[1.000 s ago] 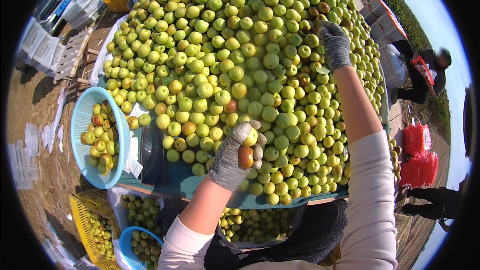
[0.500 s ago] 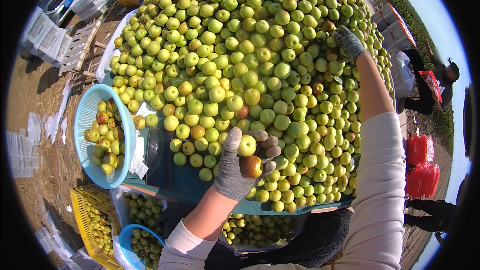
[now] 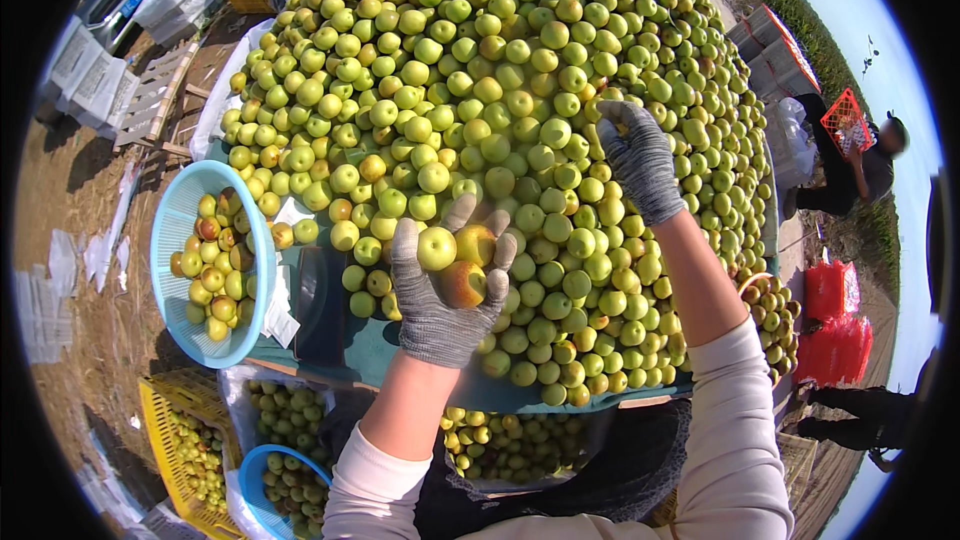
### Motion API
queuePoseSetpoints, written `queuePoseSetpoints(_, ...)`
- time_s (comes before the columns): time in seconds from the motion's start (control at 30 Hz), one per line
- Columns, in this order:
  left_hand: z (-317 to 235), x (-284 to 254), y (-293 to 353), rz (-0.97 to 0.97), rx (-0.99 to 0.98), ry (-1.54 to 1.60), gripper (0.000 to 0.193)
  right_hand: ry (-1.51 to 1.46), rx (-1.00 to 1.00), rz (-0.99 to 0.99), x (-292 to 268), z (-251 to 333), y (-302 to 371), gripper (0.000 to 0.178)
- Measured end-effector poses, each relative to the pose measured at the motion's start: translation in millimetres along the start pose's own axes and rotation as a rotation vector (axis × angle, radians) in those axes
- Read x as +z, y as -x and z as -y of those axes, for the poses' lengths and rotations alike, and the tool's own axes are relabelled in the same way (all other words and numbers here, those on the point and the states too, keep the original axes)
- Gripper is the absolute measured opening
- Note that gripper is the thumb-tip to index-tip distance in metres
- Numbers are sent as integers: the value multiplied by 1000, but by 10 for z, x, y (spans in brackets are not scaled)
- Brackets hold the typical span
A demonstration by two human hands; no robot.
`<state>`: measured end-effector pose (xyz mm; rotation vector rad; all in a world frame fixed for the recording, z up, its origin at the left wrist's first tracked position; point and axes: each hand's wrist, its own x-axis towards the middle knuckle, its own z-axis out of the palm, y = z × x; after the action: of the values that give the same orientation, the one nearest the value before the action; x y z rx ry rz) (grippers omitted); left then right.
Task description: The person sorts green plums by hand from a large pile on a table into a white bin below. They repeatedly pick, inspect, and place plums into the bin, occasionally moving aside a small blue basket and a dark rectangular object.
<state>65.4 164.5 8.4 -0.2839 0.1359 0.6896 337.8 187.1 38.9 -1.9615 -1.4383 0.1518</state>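
Note:
A sloping heap of small round green jujubes fills the middle. My left hand, in a grey knit glove, is palm up over the near edge. Its fingers curl round three jujubes: one yellow-green, one slightly blurred brownish and one red-brown. My right hand, gloved alike, reaches over the right side of the heap, back of the hand up. Its thumb and fingers are apart, with nothing seen between them. Under the fingers, some fruit is hidden.
A pale blue basket of browner jujubes stands left of the heap. Yellow crates and a blue basin with fruit sit lower left. White crates are at far left. A person carries a red crate at right.
My right hand has moved left and nearer, away from the far right of the heap. My left hand has shifted left and up, and now has a third jujube in it.

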Motion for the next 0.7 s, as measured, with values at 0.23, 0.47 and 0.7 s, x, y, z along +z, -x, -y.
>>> queuePoseSetpoints(0.23,-1059,243,500,340,612,175,74,769,124,287,112,-548,-160,36)
queuePoseSetpoints(0.47,-1639,234,958,98,1125,192,72,911,18,407,50,-339,205,46)
queuePoseSetpoints(0.7,-1433,134,791,193,944,98,80,872,5,581,-7,277,287,26)
